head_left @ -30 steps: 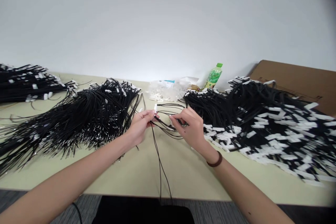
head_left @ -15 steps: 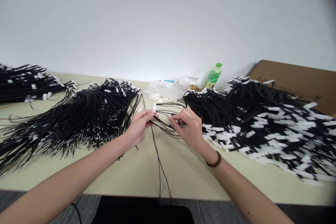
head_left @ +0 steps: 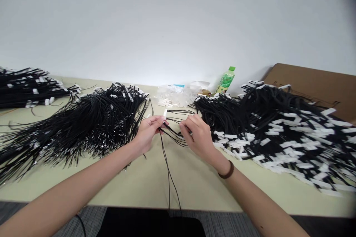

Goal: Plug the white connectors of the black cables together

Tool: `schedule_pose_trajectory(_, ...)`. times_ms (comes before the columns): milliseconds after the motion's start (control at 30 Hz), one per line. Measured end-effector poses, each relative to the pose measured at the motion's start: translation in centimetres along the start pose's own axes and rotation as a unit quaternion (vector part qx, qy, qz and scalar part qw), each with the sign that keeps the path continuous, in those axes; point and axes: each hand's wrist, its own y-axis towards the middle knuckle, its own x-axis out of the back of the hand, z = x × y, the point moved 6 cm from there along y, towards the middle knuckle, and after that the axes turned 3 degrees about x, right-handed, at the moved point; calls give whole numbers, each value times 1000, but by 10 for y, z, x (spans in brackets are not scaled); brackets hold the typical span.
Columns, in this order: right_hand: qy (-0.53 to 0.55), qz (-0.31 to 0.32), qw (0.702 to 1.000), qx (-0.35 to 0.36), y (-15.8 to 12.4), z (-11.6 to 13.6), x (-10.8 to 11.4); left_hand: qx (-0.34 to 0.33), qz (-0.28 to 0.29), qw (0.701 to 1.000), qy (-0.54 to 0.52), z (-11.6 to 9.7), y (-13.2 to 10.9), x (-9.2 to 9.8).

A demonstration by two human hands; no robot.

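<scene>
My left hand (head_left: 150,130) pinches a white connector (head_left: 165,114) between thumb and fingers, above the middle of the table. Thin black wires (head_left: 175,133) run from the connector in loops toward the right. My right hand (head_left: 198,133) is closed where these wires reach it, its thumb and fingertips together. What exactly lies inside its grip is mostly hidden by the fingers. Two loose black wires (head_left: 168,170) hang from beside my left fingers down past the table's front edge.
Piles of black wires lie left (head_left: 94,126) and far left (head_left: 25,87). At right spreads a heap of wires with white connectors (head_left: 294,137). Behind are a clear plastic bag (head_left: 172,96), a green-capped bottle (head_left: 226,80) and a cardboard box (head_left: 314,85) against the wall.
My right hand has shifted slightly, and its fingers are curled closer together. A small white bit at its fingertips no longer shows. My left hand and connector have moved slightly right.
</scene>
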Motion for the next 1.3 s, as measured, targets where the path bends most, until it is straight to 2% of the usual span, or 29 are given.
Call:
schedule_pose_trajectory(267,87,43,993,-65,1,-5,-4,-4,3,1000,11,-1,-1,-1)
schedule_pose_trajectory(500,209,61,967,-135,0,-14,-10,-21,5,999,24,-7,-4,-4)
schedule_pose_trajectory(567,208,57,968,-129,0,-14,-10,-26,8,999,27,-9,-5,-5)
schedule_pose_trajectory(700,128,45,988,-80,1,-7,-6,-26,19,999,26,-8,-6,-6)
schedule_pose_trajectory(867,46,40,998,-23,0,2,-7,-28,61,997,40,-3,-7,-11)
schedule_pose_trajectory(1100,40,42,998,10,-2,5,-8,-38,72,996,48,-2,-9,-12)
schedule_pose_trajectory(1300,38,38,999,3,-1,6,-8,-27,63,997,38,-4,-10,-13)
